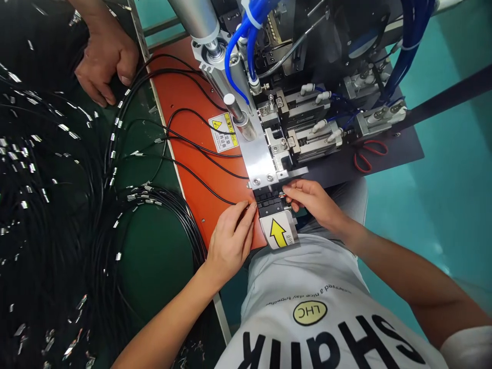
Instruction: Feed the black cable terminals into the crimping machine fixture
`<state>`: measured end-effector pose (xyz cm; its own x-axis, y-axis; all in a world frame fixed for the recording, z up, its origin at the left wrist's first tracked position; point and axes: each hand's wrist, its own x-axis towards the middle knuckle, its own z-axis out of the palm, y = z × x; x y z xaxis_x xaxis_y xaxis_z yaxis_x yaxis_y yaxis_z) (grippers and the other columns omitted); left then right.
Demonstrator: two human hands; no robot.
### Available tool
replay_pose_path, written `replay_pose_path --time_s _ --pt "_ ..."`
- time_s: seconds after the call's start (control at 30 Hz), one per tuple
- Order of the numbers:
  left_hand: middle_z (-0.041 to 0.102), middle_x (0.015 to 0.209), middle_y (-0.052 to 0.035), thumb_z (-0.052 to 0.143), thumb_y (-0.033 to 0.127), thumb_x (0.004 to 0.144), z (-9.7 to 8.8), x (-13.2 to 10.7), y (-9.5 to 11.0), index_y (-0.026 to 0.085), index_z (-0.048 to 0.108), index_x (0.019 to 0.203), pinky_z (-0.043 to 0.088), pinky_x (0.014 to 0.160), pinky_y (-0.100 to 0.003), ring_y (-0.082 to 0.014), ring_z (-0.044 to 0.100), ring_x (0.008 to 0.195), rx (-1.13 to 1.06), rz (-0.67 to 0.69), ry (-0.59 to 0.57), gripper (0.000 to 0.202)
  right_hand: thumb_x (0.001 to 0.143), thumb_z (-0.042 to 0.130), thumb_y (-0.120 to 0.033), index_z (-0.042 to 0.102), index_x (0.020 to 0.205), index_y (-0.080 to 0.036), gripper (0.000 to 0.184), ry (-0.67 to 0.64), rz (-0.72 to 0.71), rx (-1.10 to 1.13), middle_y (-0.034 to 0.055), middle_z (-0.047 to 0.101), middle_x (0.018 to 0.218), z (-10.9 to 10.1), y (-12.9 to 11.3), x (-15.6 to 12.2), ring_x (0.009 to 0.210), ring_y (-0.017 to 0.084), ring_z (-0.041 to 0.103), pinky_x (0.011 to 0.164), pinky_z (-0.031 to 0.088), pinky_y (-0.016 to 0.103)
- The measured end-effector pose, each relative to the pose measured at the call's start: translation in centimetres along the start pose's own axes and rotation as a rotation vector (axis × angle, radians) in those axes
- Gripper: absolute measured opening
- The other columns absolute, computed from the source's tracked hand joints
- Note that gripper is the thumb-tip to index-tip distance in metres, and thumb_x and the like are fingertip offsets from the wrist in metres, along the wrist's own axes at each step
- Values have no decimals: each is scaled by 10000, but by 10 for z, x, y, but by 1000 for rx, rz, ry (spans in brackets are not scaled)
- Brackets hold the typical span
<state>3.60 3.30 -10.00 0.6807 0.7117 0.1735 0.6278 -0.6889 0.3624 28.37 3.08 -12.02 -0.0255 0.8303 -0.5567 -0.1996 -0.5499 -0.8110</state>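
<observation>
My left hand point(231, 238) lies on the orange machine plate point(184, 102), its fingertips pinched on a thin black cable point(200, 180) right at the black clamp block point(269, 201). My right hand point(312, 199) is closed on the other side of that block, pinching small coloured wire ends that I can barely see. Below the block a white tab carries a yellow arrow label point(278, 231). Several more black cables run across the orange plate to the left.
A big heap of black cables with metal plug ends point(49, 205) covers the dark green table on the left. Another person's hand point(105, 56) rests at the top left. The machine with blue air hoses point(246, 36) stands behind, and red scissors point(368, 155) lie at its right.
</observation>
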Motion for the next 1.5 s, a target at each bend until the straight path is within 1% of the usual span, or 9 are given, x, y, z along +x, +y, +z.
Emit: replay_pose_path --time_s 0.33,0.53,0.7,0.83,0.93,1.1,1.23,1.37,1.5 --pt "526 1352 -178 565 113 909 2 -5 1 209 395 1507 476 1053 -453 -296 509 1269 17 -18 12 628 771 763 -381 626 778 -151 268 -114 101 141 -19 593 713 -3 -1 4 499 48 440 483 310 220" --pt "550 1310 -177 534 131 926 1 -7 2 209 398 1497 483 1030 -472 -297 528 1236 4 -3 46 591 848 654 -571 664 976 -174 418 -1 143 204 9 625 805 -15 18 -18 573 76 480 548 375 223" --pt "515 1418 -176 505 177 949 1 -1 3 160 378 1483 455 1099 -479 -301 487 1316 -14 -49 62 550 836 690 -547 682 975 -186 386 96 129 189 -10 598 785 -31 43 -34 604 70 461 599 400 211" --pt "437 1498 -176 434 252 989 -17 13 4 126 390 1456 388 1167 -480 -291 412 1394 -18 -116 -10 486 818 730 -505 691 964 -206 335 74 113 175 -19 598 793 -31 44 -43 614 64 465 601 403 194" --pt "514 1422 -121 392 260 1004 -45 22 -21 170 497 1361 430 1128 -392 -236 480 1326 -11 -122 -57 383 817 747 -472 699 946 -206 299 68 98 174 -13 589 800 -32 42 -52 640 71 474 591 411 184" --pt "505 1371 -170 460 156 932 -96 52 -118 121 511 1325 412 1087 -453 -298 475 1282 330 -400 -16 398 788 781 -454 718 937 -200 301 133 88 183 21 605 837 -48 51 -64 710 109 518 587 455 194" --pt "616 1133 -202 503 135 902 -108 89 -173 57 603 1127 451 993 -450 -305 585 1114 359 -539 -45 259 759 796 -459 726 942 -215 313 177 72 154 36 614 846 -61 55 -73 676 123 507 559 470 227" --pt "632 1049 -165 476 146 928 -106 104 -179 93 639 997 455 963 -406 -274 611 1058 325 -513 -36 184 780 759 -484 729 930 -252 278 209 33 69 59 615 877 -62 42 -81 681 159 510 569 487 289" --pt "594 1141 -120 453 144 945 -120 70 -149 147 615 1086 454 966 -363 -237 584 1110 243 -366 -7 215 817 700 -512 716 918 -281 253 199 -12 -81 82 605 878 -54 17 -96 683 196 494 592 474 351"
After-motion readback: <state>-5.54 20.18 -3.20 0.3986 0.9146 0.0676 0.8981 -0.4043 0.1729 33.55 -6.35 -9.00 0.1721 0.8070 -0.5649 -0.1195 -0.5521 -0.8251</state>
